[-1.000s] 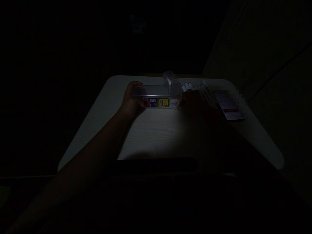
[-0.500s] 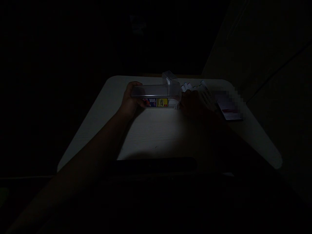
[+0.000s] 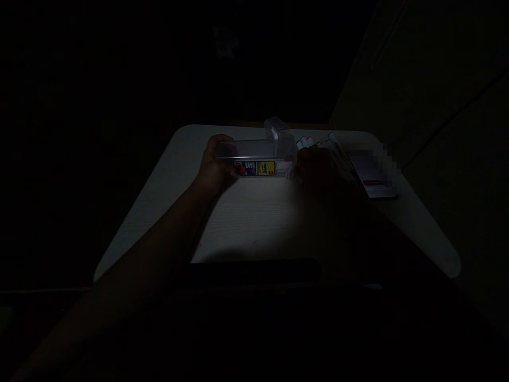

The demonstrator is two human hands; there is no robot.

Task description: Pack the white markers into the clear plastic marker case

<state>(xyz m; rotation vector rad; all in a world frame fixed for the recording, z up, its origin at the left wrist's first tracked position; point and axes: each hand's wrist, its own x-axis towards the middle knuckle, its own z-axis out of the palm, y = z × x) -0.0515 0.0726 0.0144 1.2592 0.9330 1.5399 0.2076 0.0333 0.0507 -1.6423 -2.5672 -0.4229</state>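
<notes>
My left hand is wrapped round the left end of a clear plastic case, lying on its side. The case has a yellow and blue label, and its hinged lid stands up at the right end. Something white shows inside that end, too dim to name. At the case's right end is my right hand, in deep shadow with its fingers curled; what they hold, if anything, is hidden. Several white markers with coloured ends lie just behind my right hand.
A dark-edged tablet or phone with a lit, partly blurred screen lies on the right of the white table. A dark bar runs along the table's near edge. The surroundings are almost black.
My right hand has shifted slightly right, away from the end of the case. My left hand and the case have hardly moved.
</notes>
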